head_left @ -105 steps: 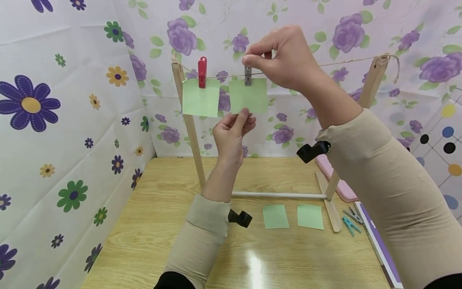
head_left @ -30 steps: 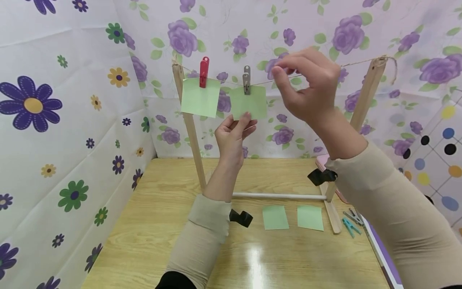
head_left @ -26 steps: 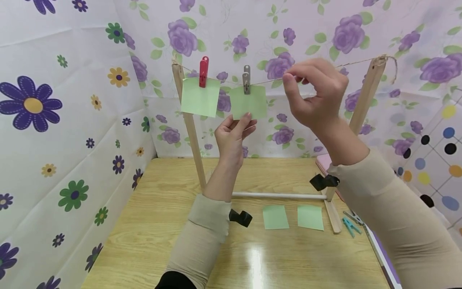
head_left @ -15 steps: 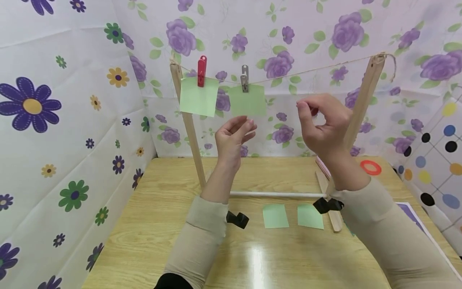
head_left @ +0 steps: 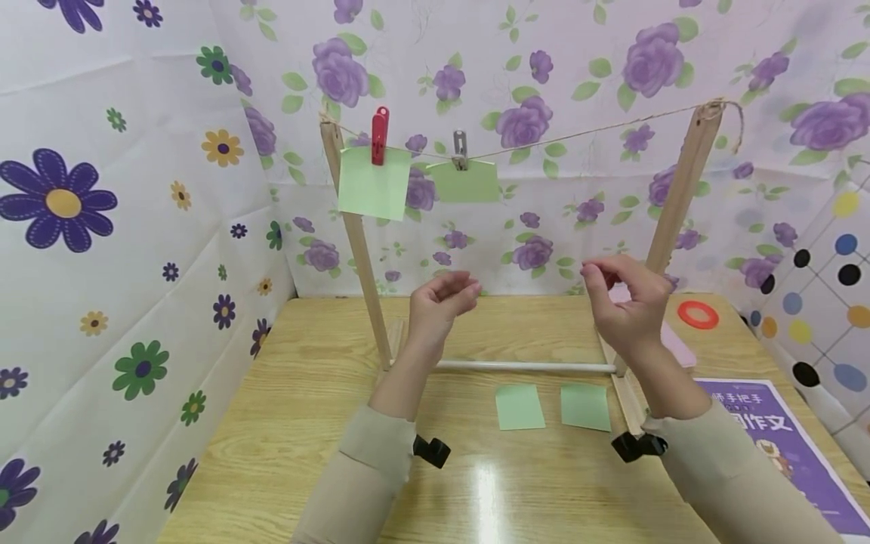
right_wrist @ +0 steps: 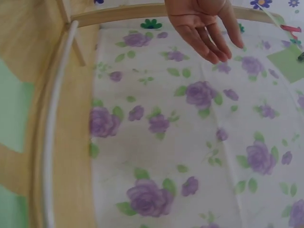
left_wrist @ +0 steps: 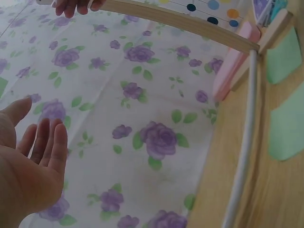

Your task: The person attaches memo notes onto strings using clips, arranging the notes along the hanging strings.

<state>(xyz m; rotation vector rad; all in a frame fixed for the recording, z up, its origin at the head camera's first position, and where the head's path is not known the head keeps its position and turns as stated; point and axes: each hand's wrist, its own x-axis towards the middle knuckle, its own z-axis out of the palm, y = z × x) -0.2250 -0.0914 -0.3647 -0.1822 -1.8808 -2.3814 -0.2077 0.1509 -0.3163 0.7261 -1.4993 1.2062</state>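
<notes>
Two green paper notes hang from the twine (head_left: 584, 133). A red clothespin (head_left: 380, 136) holds the left note (head_left: 374, 183); a grey clothespin (head_left: 460, 149) holds the right note (head_left: 463, 183), whose lower part tilts backward. My left hand (head_left: 435, 313), with loosely bent fingers, is below the notes and touches neither; its fingers (left_wrist: 58, 152) are spread a little in the left wrist view. In front of the right post (head_left: 680, 193), my right hand (head_left: 625, 306) has its thumb and index finger bent toward each other and holds nothing.
Two green notes, one left (head_left: 519, 407) and one right (head_left: 585, 406), lie on the table before the white rod (head_left: 523, 366). A purple book (head_left: 788, 446), a pink case (head_left: 677, 346) and an orange-red ring (head_left: 698, 315) are at right. The left post (head_left: 360, 257) stands beside my left arm.
My right hand has left the grey clothespin and come down to the right. My left hand has let go of the hanging note and dropped. That note has tilted.
</notes>
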